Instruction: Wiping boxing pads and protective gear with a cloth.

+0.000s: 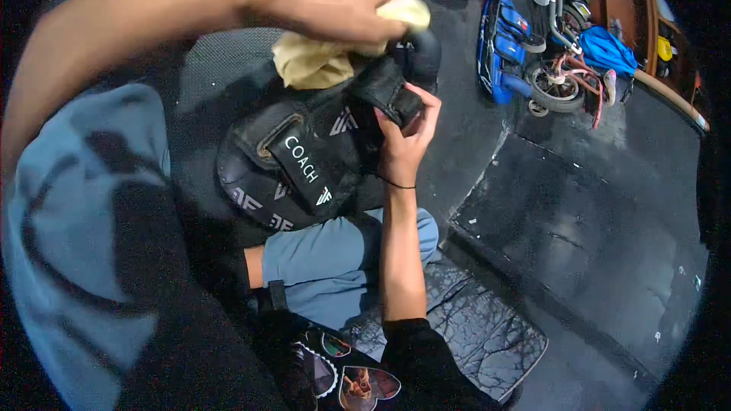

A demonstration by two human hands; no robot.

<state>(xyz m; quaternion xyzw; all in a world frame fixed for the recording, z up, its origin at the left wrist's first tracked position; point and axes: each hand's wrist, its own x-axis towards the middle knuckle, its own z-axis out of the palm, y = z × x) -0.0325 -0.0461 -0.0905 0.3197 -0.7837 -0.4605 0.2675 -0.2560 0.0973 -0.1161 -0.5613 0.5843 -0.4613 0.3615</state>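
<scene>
A black padded strike pad point(247, 133) with white printing and wide straps lies before me, beside my bent legs. My left hand point(335, 4) reaches across from the left above the pad, closed on a pale yellow cloth point(316, 65). Part of the cloth sticks out past the fingers, and the rest hangs down onto the pad. My right hand point(407, 137) comes up from below and grips a black strap point(384, 91) at the pad's right side, with the thumb on its left and the fingers on its right. The cloth hides part of the pad's far end.
Blue and red pads point(499, 49) lie at the far right, next to a small pink bicycle point(560, 84) and a blue bag point(609, 49). A long pole point(670, 95) rests near wooden shelving. Dark mats point(579, 221) cover the floor, and a patterned flat board point(487, 327) is beside me.
</scene>
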